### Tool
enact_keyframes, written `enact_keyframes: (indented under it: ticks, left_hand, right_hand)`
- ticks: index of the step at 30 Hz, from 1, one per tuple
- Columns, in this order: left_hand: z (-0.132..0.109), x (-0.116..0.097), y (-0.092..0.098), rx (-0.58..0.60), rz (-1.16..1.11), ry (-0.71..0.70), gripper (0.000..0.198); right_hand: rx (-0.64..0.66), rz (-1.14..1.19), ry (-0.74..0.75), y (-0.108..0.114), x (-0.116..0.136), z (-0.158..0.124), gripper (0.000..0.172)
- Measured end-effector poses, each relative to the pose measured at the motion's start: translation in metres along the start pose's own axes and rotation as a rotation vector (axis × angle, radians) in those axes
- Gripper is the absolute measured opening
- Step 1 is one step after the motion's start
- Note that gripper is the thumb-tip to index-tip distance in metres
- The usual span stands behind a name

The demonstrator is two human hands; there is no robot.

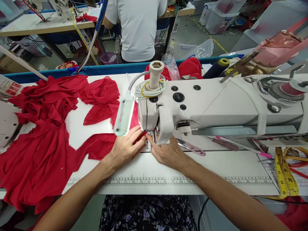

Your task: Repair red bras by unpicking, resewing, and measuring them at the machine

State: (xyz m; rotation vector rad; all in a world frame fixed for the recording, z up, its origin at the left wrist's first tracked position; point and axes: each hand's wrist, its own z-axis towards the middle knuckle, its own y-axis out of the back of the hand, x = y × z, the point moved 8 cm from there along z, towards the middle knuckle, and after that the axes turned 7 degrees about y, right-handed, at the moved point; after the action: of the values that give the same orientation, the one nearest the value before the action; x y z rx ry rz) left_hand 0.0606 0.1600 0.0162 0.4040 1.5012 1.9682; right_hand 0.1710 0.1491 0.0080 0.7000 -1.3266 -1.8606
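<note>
A white sewing machine (211,99) stands before me, its needle head (166,123) between my hands. Left of the needle, my left hand (127,146) lies over red fabric (102,146), its fingers stretched out flat and pressing on it. My right hand (167,152) is close beside the presser foot, fingers bent and drawn together at the fabric's edge. The needle head hides part of those fingers, and only a sliver of cloth shows there. A light-green translucent plate (124,115) hangs over my left fingertips.
Heaped red fabric (40,128) covers the table's left side. Thread snips (191,147), an awl (226,143) and a yellow tape measure (285,173) lie to the right. A printed ruler (144,181) runs along the front edge. Beyond, a person in a white shirt (138,29) sits facing away.
</note>
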Motion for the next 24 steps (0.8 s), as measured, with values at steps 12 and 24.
enact_keyframes:
  ticks: [12, 24]
  left_hand:
    - [0.01, -0.006, 0.008, -0.068, 0.049, 0.122, 0.016]
    - [0.036, 0.056, -0.008, 0.263, -0.459, 0.444, 0.031]
  right_hand:
    - [-0.295, 0.003, -0.138, 0.019, -0.015, -0.004, 0.03]
    - [-0.232, 0.079, -0.105, 0.006, -0.014, -0.006, 0.025]
